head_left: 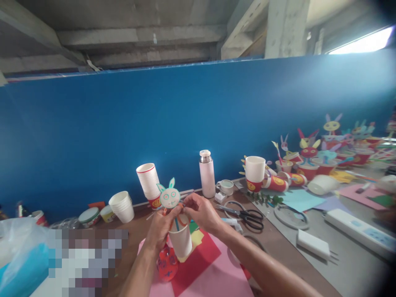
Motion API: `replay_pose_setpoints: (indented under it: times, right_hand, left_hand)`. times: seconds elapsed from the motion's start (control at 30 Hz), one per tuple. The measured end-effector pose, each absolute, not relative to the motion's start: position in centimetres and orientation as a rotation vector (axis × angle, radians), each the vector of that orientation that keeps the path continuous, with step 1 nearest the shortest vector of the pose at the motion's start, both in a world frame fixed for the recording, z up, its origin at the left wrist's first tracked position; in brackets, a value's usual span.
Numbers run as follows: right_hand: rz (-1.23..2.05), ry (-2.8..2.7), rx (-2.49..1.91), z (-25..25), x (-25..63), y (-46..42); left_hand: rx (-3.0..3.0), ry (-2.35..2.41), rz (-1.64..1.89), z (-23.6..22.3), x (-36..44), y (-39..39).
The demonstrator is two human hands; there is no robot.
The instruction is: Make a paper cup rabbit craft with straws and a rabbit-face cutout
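A white paper cup (181,243) stands upright in front of me, with orange paper strips at its rim and a blue strip inside. Above it rises a pale paper rabbit face (170,198), outlined in teal, with pointed ears. My left hand (165,225) is closed around the lower part of this figure, thumb at the cup's rim. From the other side my right hand (201,211) pinches close to the rabbit's chin; what lies between its fingertips is hidden. Below the left hand lies a red paper face (167,264) with blue markings.
Pink paper (207,276) and red paper (198,264) lie under the cup. Scissors (247,216), a bottle (207,175), a mug (226,187) and stacked cups (147,181) stand or lie beyond. To the right are a power strip (359,233) and several rabbit cups (307,161).
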State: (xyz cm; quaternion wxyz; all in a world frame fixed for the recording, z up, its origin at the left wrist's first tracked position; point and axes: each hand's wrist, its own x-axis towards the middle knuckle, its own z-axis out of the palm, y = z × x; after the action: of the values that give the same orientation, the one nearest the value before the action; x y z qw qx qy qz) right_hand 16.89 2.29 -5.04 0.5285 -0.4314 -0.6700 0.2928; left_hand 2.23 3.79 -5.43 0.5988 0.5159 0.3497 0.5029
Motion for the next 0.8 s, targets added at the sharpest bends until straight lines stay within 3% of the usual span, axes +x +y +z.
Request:
replay_pose_setpoints:
  times: [0.37, 0.8]
  right_hand:
    - [0.998, -1.344, -0.887, -4.8, 18.0, 3.2]
    - [1.018, -1.438, -0.941, -5.7, 18.0, 3.5]
  left_hand:
    - [1.027, 0.896, 1.200, -3.8, 1.1, 3.8]
    - [0.958, 0.832, 1.244, -2.8, 1.0, 3.5]
